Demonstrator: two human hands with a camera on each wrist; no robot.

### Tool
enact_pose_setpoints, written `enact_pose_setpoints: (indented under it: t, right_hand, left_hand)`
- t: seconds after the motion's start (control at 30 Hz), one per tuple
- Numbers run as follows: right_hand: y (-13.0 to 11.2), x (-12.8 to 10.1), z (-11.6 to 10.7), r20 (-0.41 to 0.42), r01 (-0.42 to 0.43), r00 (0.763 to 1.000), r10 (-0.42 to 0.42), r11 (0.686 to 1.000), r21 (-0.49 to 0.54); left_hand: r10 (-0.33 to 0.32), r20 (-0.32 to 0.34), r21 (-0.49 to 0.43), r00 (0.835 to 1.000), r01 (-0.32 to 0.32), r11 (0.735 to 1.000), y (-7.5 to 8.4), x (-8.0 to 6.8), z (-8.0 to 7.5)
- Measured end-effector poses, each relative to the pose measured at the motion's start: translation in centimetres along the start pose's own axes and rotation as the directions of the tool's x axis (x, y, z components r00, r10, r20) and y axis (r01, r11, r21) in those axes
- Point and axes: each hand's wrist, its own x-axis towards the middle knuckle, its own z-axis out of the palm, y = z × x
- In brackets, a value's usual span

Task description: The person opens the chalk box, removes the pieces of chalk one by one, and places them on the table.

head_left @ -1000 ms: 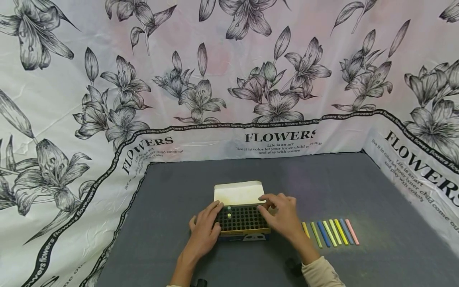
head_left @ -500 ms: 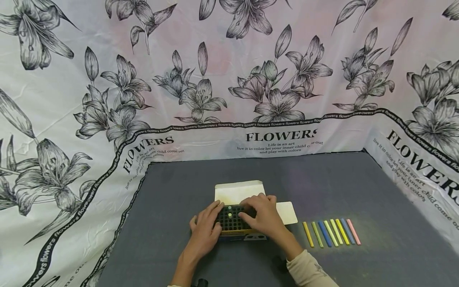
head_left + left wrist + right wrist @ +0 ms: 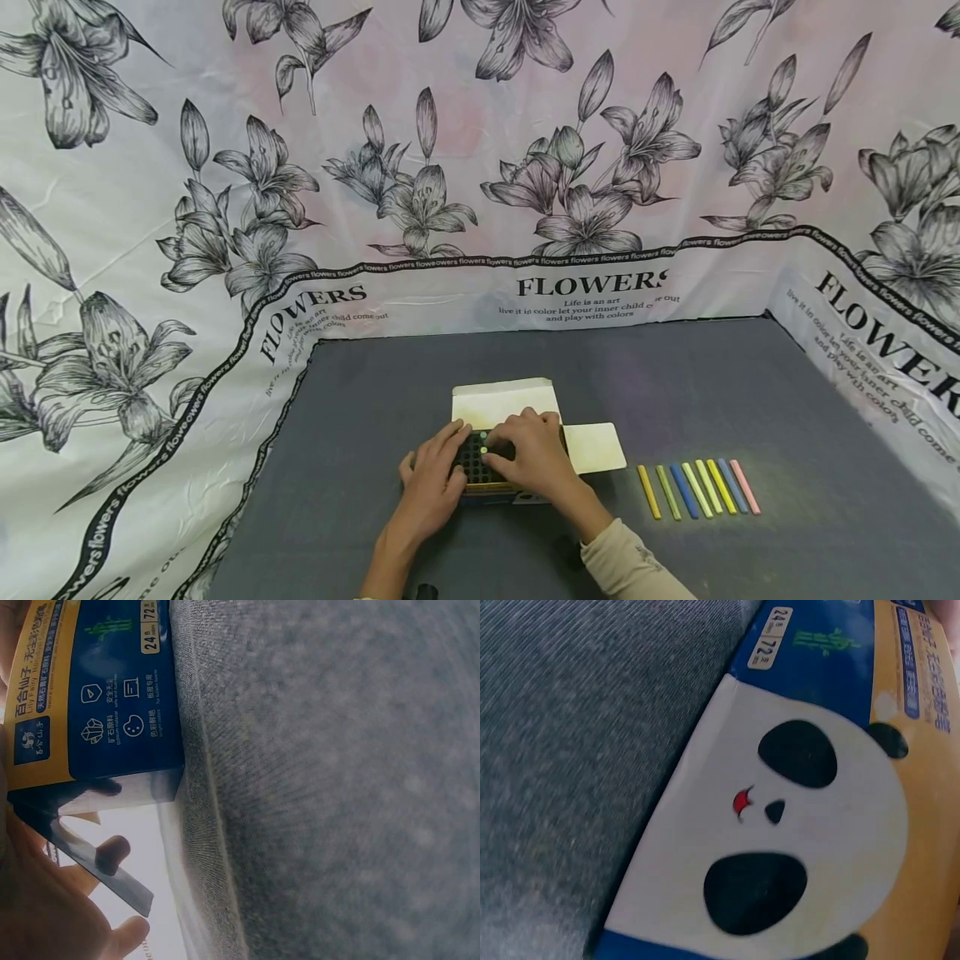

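Note:
In the head view a chalk box (image 3: 483, 498) stands on the table with its top up; its face is blue and yellow in the left wrist view (image 3: 120, 705) and bears a panda print in the right wrist view (image 3: 840, 817). A dark insert (image 3: 471, 471) full of round holes fills it. Two chalk ends, one yellowish (image 3: 483, 450) and one greenish (image 3: 483, 435), show in the holes. My left hand (image 3: 431, 471) grips the box's left end. My right hand (image 3: 534, 454) hangs over the insert, thumb and forefinger slightly apart beside the yellowish end, covering the right-hand holes.
Behind the box, its cream lid (image 3: 504, 402) is folded back. A cream side flap (image 3: 596, 447) sticks out to the right. Farther right, several chalk sticks (image 3: 684, 490) lie in a row. A flower-printed cloth (image 3: 420, 300) hangs around the grey table (image 3: 375, 375).
My right hand has moved left from the box's right end across the insert to the two chalk ends, uncovering the side flap. My left hand has stayed on the box.

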Motion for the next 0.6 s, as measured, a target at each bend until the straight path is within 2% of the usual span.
enact_pose_setpoints:
  t: [0.3, 0.6]
  right_hand:
    - [-0.49, 0.22, 0.32, -0.009, -0.004, 1.0, 0.003, 0.996, -0.088]
    - [-0.55, 0.14, 0.37, 0.003, -0.015, 1.0, 0.016, 0.997, -0.07]
  left_hand:
    - [0.001, 0.0, -0.006, 1.0, -0.001, 1.0, 0.13, 0.03, -0.09]
    - [-0.002, 0.006, -0.014, 1.0, 0.002, 1.0, 0.09, -0.06, -0.09]
